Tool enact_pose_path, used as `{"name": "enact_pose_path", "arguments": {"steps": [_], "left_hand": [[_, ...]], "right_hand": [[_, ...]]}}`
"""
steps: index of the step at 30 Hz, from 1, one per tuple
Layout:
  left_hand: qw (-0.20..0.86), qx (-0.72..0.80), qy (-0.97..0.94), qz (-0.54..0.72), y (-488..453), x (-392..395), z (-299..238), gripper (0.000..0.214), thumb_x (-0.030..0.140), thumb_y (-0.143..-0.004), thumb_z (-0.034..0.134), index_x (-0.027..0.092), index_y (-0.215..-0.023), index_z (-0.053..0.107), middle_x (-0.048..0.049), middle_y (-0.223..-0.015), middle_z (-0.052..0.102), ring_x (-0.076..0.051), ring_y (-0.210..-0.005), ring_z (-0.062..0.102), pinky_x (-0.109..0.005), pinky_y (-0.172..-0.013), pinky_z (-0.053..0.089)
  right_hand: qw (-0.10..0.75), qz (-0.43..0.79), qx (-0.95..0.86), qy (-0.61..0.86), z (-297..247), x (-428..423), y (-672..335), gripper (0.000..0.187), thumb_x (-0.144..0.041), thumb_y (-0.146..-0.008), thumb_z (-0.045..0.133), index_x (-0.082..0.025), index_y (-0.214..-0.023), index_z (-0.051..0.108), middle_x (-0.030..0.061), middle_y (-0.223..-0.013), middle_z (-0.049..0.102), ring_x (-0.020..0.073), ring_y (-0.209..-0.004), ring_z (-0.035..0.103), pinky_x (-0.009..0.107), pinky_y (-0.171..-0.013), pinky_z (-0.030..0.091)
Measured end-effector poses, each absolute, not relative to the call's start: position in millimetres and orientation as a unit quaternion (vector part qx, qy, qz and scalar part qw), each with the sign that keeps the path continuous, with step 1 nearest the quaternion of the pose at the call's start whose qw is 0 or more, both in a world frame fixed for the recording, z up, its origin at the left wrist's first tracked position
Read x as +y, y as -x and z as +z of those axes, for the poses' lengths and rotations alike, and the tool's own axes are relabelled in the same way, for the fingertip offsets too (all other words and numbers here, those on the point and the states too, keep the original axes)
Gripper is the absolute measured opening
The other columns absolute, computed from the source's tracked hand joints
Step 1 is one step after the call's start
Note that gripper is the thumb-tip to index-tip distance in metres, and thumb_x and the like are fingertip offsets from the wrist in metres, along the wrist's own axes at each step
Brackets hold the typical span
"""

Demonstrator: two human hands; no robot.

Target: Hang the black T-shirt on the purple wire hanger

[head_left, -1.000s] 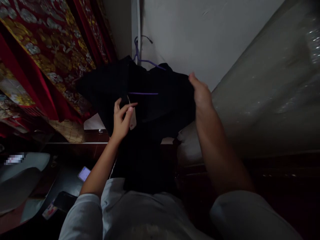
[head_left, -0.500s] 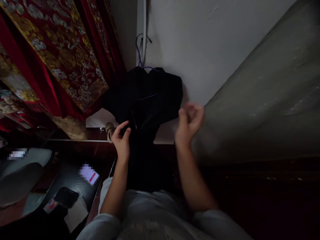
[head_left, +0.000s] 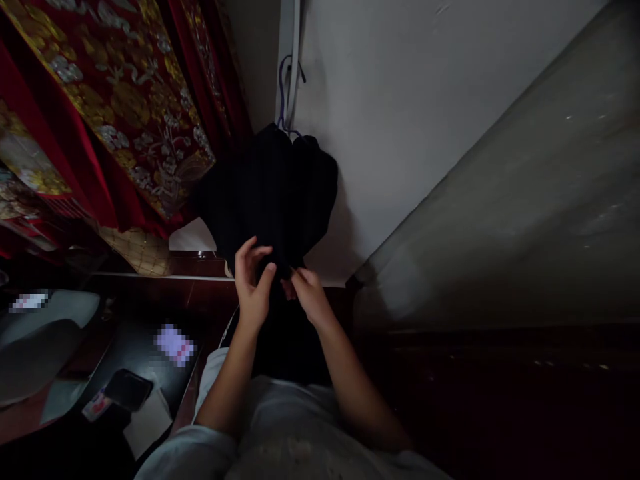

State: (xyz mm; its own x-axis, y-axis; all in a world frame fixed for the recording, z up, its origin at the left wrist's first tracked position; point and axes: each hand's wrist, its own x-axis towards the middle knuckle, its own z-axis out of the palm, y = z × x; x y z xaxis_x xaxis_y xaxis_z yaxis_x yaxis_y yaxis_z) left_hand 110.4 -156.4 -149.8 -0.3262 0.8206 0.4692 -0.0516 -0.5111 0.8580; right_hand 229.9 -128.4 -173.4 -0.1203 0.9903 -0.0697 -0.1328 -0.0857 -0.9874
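Note:
A black garment (head_left: 270, 180) hangs on a thin purple hanger (head_left: 282, 93), which is hooked at a pale vertical pipe. Its cloth narrows down toward both hands; the folds are too dark to make out. In front of its lower left part is my left hand (head_left: 254, 287), fingers curved and thumb apart from them, close against the cloth. My right hand (head_left: 311, 297) is closed at the lower edge, thumb and fingers pinched together on the black cloth. Whether anything small is also between those fingertips, I cannot tell.
Red curtains (head_left: 145, 113) with gold and silver patterns hang at the left. A plain wall (head_left: 390, 120) rises behind, and a grey-green covered surface (head_left: 525, 220) slants across the right. Lower left, a lit phone (head_left: 175, 345) and a dark phone (head_left: 129, 390) lie on a dark surface.
My right hand has come in from the right to the garment's lower edge beside my left hand. The garment's right side has drawn inward. My left hand has shifted slightly right.

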Motion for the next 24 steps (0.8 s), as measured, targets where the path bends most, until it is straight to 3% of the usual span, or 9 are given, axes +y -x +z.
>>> {"name": "enact_pose_path", "arguments": {"steps": [2, 5, 8, 13, 17, 24], "left_hand": [[0.275, 0.433, -0.460, 0.725, -112, -154, -170, 0.037, 0.022, -0.095, 0.063, 0.023, -0.132, 0.060, -0.0085, -0.127, 0.065, -0.022, -0.123, 0.062, -0.037, -0.110, 0.048], [0.234, 0.500, -0.459, 0.697, -121, -156, -203, 0.027, 0.013, -0.090, 0.058, 0.019, -0.115, 0.064, -0.0078, -0.115, 0.066, -0.020, -0.112, 0.063, -0.034, -0.102, 0.049], [0.208, 0.505, -0.527, 0.651, -130, -156, -222, 0.027, 0.013, -0.088, 0.059, 0.018, -0.115, 0.063, -0.0086, -0.111, 0.065, -0.021, -0.107, 0.063, -0.035, -0.097, 0.051], [0.159, 0.496, -0.606, 0.601, -124, -134, -214, 0.013, 0.023, -0.095, 0.057, 0.019, -0.106, 0.063, -0.0080, -0.099, 0.069, -0.024, -0.098, 0.067, -0.042, -0.095, 0.052], [0.154, 0.490, -0.640, 0.572, -115, -120, -201, 0.013, 0.024, -0.099, 0.051, 0.019, -0.099, 0.063, -0.0073, -0.093, 0.070, -0.023, -0.096, 0.068, -0.039, -0.091, 0.052], [0.136, 0.510, -0.617, 0.584, -117, -138, -206, 0.014, 0.021, -0.101, 0.050, 0.018, -0.101, 0.063, -0.0087, -0.100, 0.067, -0.021, -0.097, 0.065, -0.036, -0.088, 0.051]], "right_hand": [[0.506, 0.590, -0.429, 0.460, -179, -131, -230, 0.064, -0.081, -0.071, 0.069, -0.018, -0.065, 0.057, -0.0033, -0.049, 0.049, 0.0088, -0.043, 0.045, 0.024, -0.045, 0.031], [0.534, 0.591, -0.416, 0.440, -181, -133, -226, 0.067, -0.082, -0.070, 0.071, -0.020, -0.061, 0.049, -0.0053, -0.049, 0.044, 0.0072, -0.043, 0.042, 0.023, -0.046, 0.031], [0.544, 0.563, -0.449, 0.431, -179, -135, -223, 0.067, -0.079, -0.072, 0.073, -0.020, -0.057, 0.045, -0.0055, -0.048, 0.042, 0.0061, -0.045, 0.039, 0.023, -0.048, 0.032], [0.544, 0.555, -0.476, 0.413, -171, -134, -224, 0.060, -0.071, -0.078, 0.073, -0.019, -0.060, 0.050, -0.0035, -0.051, 0.048, 0.0062, -0.046, 0.041, 0.023, -0.047, 0.031], [0.564, 0.582, -0.448, 0.377, -163, -130, -227, 0.052, -0.066, -0.075, 0.077, -0.018, -0.069, 0.058, -0.0023, -0.057, 0.056, 0.0071, -0.045, 0.046, 0.023, -0.046, 0.033], [0.544, 0.643, -0.386, 0.377, -162, -135, -227, 0.041, -0.049, -0.071, 0.082, -0.017, -0.064, 0.058, -0.0046, -0.051, 0.049, 0.0050, -0.044, 0.040, 0.021, -0.045, 0.027]]}}
